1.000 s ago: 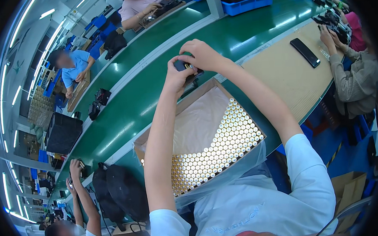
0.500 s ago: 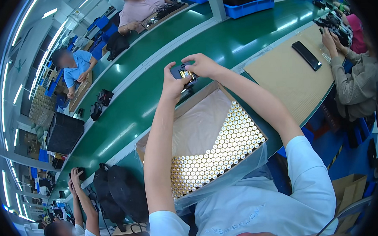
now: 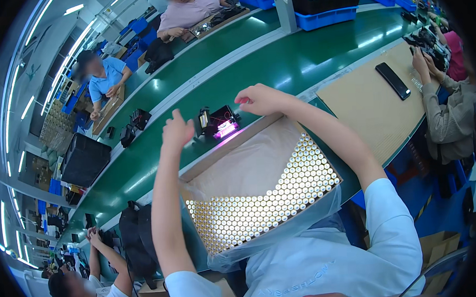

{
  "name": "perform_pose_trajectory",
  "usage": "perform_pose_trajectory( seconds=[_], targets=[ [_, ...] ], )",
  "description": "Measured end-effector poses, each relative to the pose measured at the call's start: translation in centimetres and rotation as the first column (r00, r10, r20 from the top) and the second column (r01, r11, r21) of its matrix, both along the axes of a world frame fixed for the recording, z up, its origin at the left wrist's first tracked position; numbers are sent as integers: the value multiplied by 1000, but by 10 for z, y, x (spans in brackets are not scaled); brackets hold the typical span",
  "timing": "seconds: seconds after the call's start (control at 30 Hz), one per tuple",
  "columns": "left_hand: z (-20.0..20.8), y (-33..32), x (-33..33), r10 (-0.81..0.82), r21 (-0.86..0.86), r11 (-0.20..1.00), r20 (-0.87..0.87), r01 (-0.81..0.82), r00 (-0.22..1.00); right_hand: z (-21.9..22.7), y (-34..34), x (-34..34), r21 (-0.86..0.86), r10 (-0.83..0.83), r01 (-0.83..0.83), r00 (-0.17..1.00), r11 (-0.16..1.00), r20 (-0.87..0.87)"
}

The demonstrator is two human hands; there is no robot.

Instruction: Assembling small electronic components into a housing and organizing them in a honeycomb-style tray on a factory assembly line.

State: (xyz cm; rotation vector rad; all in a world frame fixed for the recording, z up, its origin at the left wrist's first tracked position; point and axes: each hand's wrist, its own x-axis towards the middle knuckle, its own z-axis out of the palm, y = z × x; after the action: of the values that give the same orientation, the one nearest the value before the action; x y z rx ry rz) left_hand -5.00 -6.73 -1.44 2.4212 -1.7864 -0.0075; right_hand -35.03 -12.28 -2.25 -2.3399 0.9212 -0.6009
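On the green bench, just past the box, sits a small black device [image 3: 223, 117] with a glowing pink-white light on its near side. Gold-coloured batteries show in an open black part [image 3: 204, 119] at its left. My left hand [image 3: 178, 130] is off to the left of the device, fingers apart and holding nothing. To the device's upper right, my right hand [image 3: 261, 100] has its thumb and fingers parted, a small gap away from it. Between my forearms stands a cardboard box [image 3: 217, 156] lined with clear plastic, with many upright batteries [image 3: 262, 209] packed along its near and right sides.
A cardboard sheet [image 3: 354, 99] with a black phone [image 3: 392, 81] lies to the right. Black devices [image 3: 134, 127] and a black bin [image 3: 84, 159] are at the left. Blue trays [image 3: 325, 18] stand across the bench. Several other people work around it; black bags [image 3: 137, 234] sit at lower left.
Both hands have let go of the device, which now rests on the bench with its light glowing. My left hand has moved left and down. The view has shifted slightly.
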Motion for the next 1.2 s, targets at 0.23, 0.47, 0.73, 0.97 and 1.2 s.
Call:
perform_pose_trajectory(
  seconds=[0.23,0.47,0.73,0.97,1.2],
  targets=[
    [38,83,21,-224,119,965,-99,235,969,26,19,-2,-1,133,-133,991,991,-14],
    [14,127,9,-483,-130,875,-223,465,846,27,42,18,1,363,-364,930,931,-54],
    [-3,64,-38,-473,-188,873,-96,450,876,12,40,23,-31,378,-378,926,925,-4],
    [-24,34,-44,-250,7,968,80,250,965,3,40,26,2,398,-398,917,917,-32],
    [-34,52,13,-199,-20,965,592,261,781,3,34,25,-19,401,-401,916,916,-8]
  ],
)
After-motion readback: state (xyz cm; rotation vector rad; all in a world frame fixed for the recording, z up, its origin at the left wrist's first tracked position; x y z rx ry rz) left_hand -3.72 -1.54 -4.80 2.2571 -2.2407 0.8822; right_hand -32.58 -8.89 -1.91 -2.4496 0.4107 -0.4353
